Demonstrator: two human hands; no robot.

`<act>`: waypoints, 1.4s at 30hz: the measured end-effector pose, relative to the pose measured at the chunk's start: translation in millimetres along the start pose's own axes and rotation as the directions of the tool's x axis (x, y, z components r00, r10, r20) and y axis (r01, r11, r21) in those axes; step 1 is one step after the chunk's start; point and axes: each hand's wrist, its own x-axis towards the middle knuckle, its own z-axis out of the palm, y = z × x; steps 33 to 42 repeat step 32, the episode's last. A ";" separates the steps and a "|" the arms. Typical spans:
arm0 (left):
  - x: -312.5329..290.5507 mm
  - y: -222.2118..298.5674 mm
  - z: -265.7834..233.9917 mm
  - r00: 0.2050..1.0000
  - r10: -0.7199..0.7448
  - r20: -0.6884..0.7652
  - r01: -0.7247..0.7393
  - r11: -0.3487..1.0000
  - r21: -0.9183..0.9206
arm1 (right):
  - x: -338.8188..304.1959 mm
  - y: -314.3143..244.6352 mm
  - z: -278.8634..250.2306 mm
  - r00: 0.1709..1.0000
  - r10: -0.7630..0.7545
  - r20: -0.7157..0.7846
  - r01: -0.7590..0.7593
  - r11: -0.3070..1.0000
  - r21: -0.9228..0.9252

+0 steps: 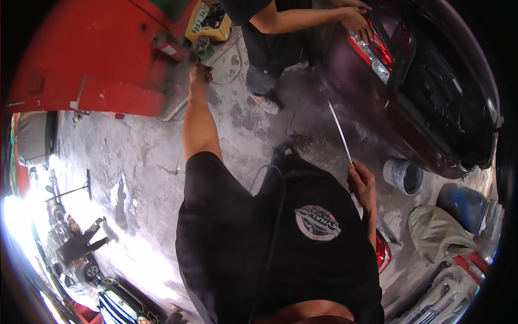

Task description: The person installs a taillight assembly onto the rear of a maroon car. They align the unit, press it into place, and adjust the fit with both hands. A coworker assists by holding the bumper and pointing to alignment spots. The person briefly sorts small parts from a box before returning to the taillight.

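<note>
My right hand (362,185) is closed round the yellowish handle of a screwdriver (340,130). The long metal shaft points up and away, toward the rear of a dark maroon car (350,81). My left arm is stretched far forward, and its hand (200,75) has curled fingers; what is in them, if anything, is too small to make out. Just beyond that hand is a greenish can (203,48). Another person's hands (356,22) touch the red and clear tail light (377,54) on the car's corner.
A yellow box (218,33) of dark parts stands beside a red vehicle panel (97,59). Near my right side are a grey bucket (402,176), a blue container (463,206), a beige cloth bundle (438,233) and a red light (382,252). A hose (236,70) crosses the concrete floor.
</note>
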 end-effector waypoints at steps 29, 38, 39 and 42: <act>8.8 11.4 -2.1 0.993 -0.108 0.042 0.108 0.994 0.005 | 8.8 0.2 11.7 0.998 0.029 0.062 -0.025 0.998 -0.064; 10.9 13.1 -1.3 0.994 -0.102 0.037 0.102 0.995 0.006 | 9.5 0.6 11.4 0.998 0.033 0.046 -0.029 0.996 -0.087; 10.9 13.1 -1.3 0.994 -0.102 0.037 0.102 0.995 0.006 | 9.5 0.6 11.4 0.998 0.033 0.046 -0.029 0.996 -0.087; 10.9 13.1 -1.3 0.994 -0.102 0.037 0.102 0.995 0.006 | 9.5 0.6 11.4 0.998 0.033 0.046 -0.029 0.996 -0.087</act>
